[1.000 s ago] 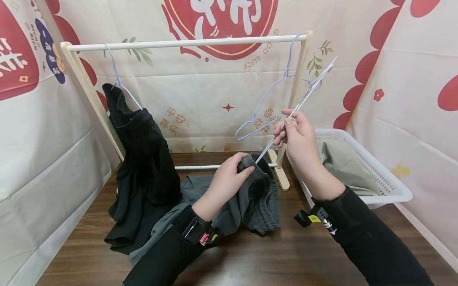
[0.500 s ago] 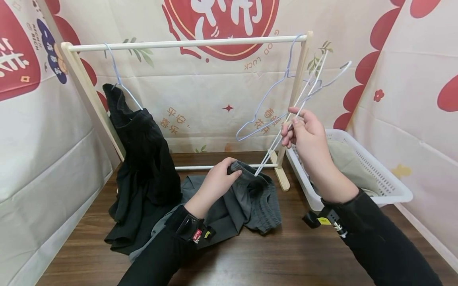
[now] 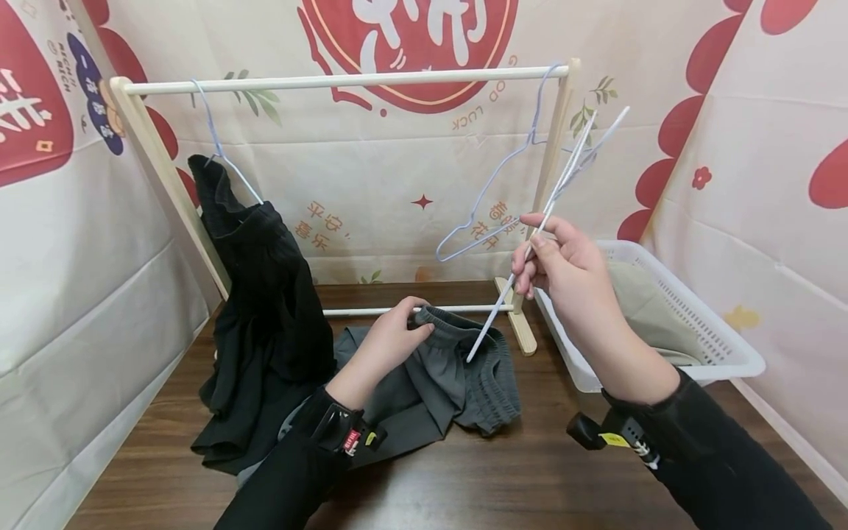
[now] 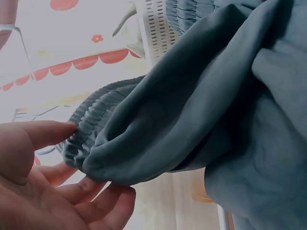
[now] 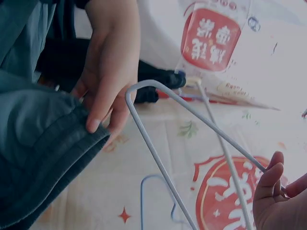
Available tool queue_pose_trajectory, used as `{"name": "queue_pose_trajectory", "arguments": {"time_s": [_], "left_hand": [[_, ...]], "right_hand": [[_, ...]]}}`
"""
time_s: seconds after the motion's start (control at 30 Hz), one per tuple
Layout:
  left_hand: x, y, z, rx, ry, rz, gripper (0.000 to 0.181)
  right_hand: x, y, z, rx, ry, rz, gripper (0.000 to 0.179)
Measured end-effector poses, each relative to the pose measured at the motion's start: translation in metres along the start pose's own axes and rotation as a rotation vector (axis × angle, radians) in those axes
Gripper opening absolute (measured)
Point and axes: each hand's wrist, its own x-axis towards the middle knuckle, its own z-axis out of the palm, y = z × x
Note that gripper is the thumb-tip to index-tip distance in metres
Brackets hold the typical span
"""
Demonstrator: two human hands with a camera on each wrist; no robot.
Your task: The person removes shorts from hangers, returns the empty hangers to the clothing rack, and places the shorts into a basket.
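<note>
Grey pants (image 3: 424, 375) with an elastic waistband lie bunched on the table. My left hand (image 3: 384, 342) pinches the waistband's left edge between thumb and fingers, which the left wrist view shows close up on the gathered elastic (image 4: 88, 127). My right hand (image 3: 563, 272) grips a white wire hanger (image 3: 493, 313), seen nearly edge-on, tilted with its lower end at the waistband opening. In the right wrist view the hanger's bent corner (image 5: 144, 86) stands close to the left hand (image 5: 108, 81) and beside the pants (image 5: 43, 139); touching cannot be told.
A pale rack (image 3: 344, 79) stands behind. Black pants (image 3: 265, 294) hang from a blue hanger (image 3: 215, 132) at its left; a bare blue hanger (image 3: 473, 206) hangs at its right. A white basket (image 3: 735, 353) with beige cloth (image 3: 652, 309) stands at right.
My left hand has moved left and down with the waistband edge. The right hand has shifted right and slightly down; the hanger has turned in it and its lower end has dropped.
</note>
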Motion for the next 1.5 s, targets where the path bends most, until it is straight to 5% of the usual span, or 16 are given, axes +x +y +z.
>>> {"name": "queue_pose_trajectory", "arguments": {"time_s": [0.17, 0.67, 1.03, 1.5], "left_hand": [[0.0, -0.001, -0.004, 0.037, -0.018, 0.017, 0.042], [0.0, -0.007, -0.02, 0.01, 0.072, 0.064, 0.033], [-0.005, -0.011, -0.021, -0.001, 0.074, 0.074, 0.028], [-0.016, -0.011, -0.027, -0.113, 0.189, 0.057, 0.021]], "right_hand": [[-0.005, -0.008, 0.008, 0.013, -0.056, -0.026, 0.025], [-0.016, -0.018, 0.031, -0.014, -0.153, -0.057, 0.029], [-0.006, -0.016, 0.047, -0.039, -0.232, 0.026, 0.033], [0.023, -0.008, 0.058, 0.043, -0.283, 0.155, 0.035]]}}
